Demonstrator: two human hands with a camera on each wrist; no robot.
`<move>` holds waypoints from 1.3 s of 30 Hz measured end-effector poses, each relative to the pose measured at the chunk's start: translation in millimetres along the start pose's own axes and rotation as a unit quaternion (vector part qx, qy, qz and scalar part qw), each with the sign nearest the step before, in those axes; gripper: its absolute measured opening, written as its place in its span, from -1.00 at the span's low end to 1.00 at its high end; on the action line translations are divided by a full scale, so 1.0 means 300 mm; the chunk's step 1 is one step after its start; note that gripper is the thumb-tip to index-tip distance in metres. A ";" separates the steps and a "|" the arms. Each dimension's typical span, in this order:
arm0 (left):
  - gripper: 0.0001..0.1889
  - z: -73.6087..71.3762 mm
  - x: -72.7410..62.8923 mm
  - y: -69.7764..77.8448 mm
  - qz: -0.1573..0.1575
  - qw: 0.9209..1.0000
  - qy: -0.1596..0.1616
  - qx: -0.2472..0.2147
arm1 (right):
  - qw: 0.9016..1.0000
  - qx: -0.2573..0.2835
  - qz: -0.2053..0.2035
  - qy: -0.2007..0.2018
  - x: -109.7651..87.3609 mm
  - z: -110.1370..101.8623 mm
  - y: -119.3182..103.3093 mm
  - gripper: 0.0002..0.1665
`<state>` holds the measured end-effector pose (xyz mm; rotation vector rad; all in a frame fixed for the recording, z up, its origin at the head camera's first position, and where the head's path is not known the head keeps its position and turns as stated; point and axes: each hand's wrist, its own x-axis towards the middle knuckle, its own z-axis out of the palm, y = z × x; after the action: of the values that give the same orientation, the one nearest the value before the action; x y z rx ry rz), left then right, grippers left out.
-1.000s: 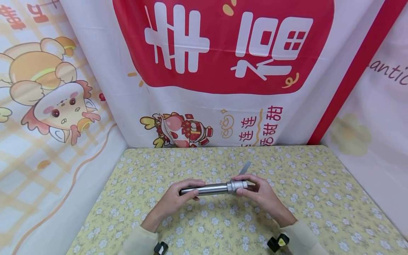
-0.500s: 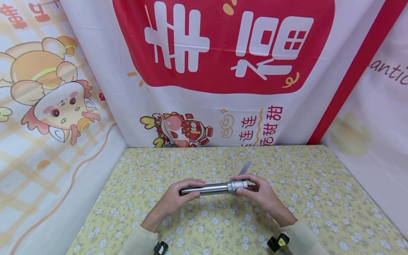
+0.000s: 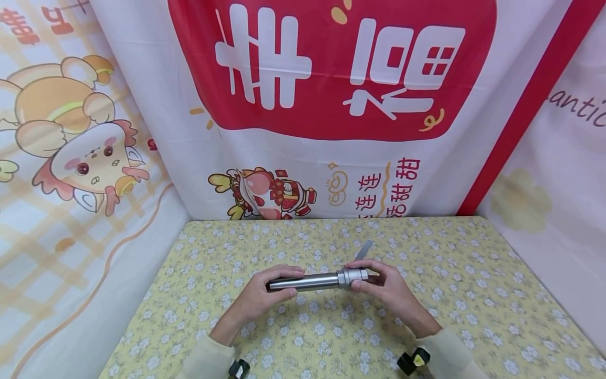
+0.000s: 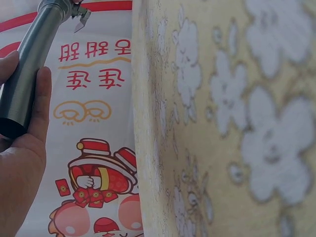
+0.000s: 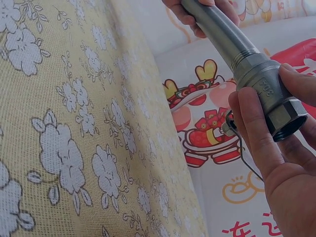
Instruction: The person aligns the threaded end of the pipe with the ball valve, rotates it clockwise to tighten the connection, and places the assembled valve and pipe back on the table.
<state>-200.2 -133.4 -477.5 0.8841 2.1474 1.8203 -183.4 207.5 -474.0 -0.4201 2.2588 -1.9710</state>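
Observation:
A smooth steel pipe is joined by its threaded end to a ball valve, whose body is marked 304. My left hand grips the pipe near its free end, thumb on the near side and fingers on the far side. Around the valve body, my right hand holds with thumb and fingers. The flat lever handle points away from me, past the fingers. In the right wrist view the valve's open hex end faces the palm, and some thread shows at the joint.
A yellow tablecloth with white flowers covers the table under both hands. Printed cloth walls stand around it: a back cloth, a left cloth and a right cloth. Both sleeves have a dark strap device at the wrist.
The left fingertips showing under the pipe one second ago are out of sight now. The pipe, valve and right hand look unmoved.

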 end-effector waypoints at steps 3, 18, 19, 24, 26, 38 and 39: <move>-0.58 0.000 0.000 0.001 -0.003 1.000 0.004 0.004 | 1.000 0.001 0.000 -0.001 0.000 0.000 0.000 -0.54; -0.52 0.002 -0.001 0.006 -0.022 1.000 0.003 0.008 | 1.000 0.007 0.002 -0.001 -0.002 0.001 -0.001 -0.52; -0.52 0.002 -0.001 0.005 -0.023 1.000 0.004 0.009 | 1.000 0.007 0.002 -0.001 -0.003 0.001 -0.001 -0.52; -0.51 0.001 -0.001 0.005 -0.029 1.000 0.004 0.009 | 1.000 0.005 0.003 -0.002 -0.002 0.001 0.000 -0.52; -0.51 0.000 -0.001 0.006 -0.034 0.999 0.005 0.012 | 1.000 0.005 0.003 -0.002 -0.001 0.001 0.000 -0.52; -0.52 -0.011 -0.002 0.007 -0.061 0.998 0.007 0.019 | 1.000 0.004 0.002 0.001 0.000 0.002 0.000 -0.53; -0.52 -0.011 -0.002 0.006 -0.061 0.998 0.007 0.018 | 1.000 0.005 0.001 0.000 0.000 0.002 -0.001 -0.53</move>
<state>-200.8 -136.5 -475.2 0.7331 2.1973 1.7392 -183.3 206.8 -474.0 -0.4149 2.2482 -1.9801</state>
